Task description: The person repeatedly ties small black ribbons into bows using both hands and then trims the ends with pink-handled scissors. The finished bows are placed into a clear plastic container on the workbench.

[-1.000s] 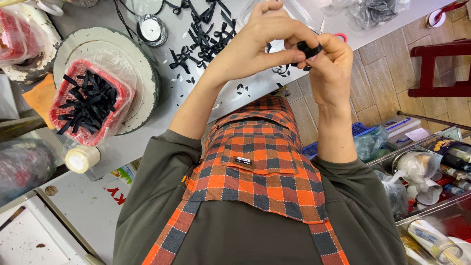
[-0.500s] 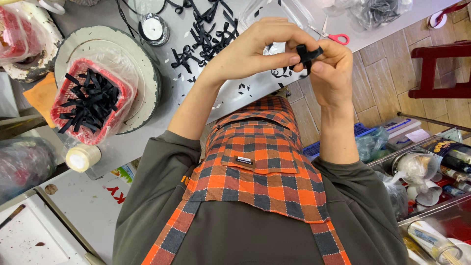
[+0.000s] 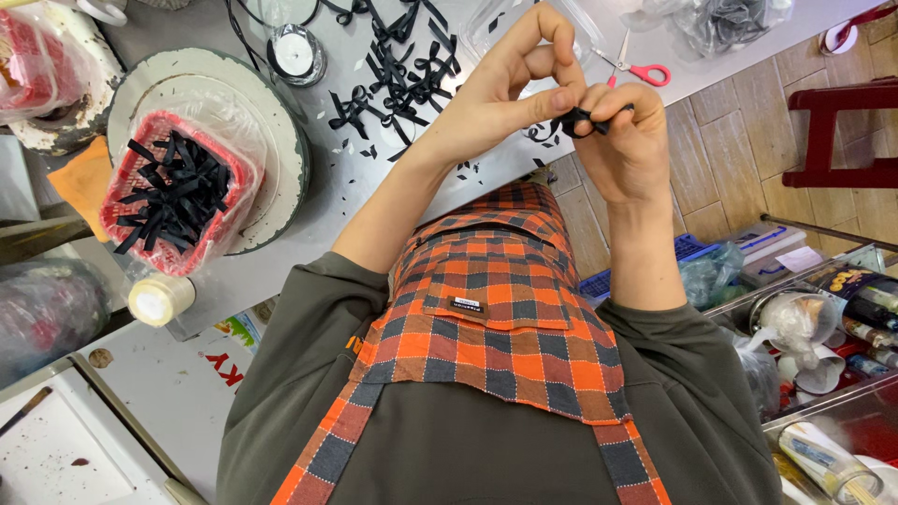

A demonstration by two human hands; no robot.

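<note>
Most of what I see is the grey worktable (image 3: 281, 252), running across the upper part of my view, with wood-plank flooring (image 3: 720, 159) past its edge on the right and a dark red stool (image 3: 842, 131) standing on it. Below the floor strip sit cluttered shelves (image 3: 823, 327) of bottles and bags, too jumbled to sort out. On the table's left side a round white stand (image 3: 281, 140) carries a red basket (image 3: 178, 192) lined with clear plastic and filled with black ribbon pieces (image 3: 178, 196). A heap of finished black bows (image 3: 393, 65) lies near the table's middle, with red-handled scissors (image 3: 645, 70) just beyond my hands and a roll of tape (image 3: 159, 299) near the front edge. My orange plaid apron (image 3: 496, 299) fills the bottom. Both hands meet above the table edge: my left hand (image 3: 496, 93) and right hand (image 3: 627, 140) each pinch the small black ribbon bow (image 3: 580, 122) between fingertips, held in the air.
</note>
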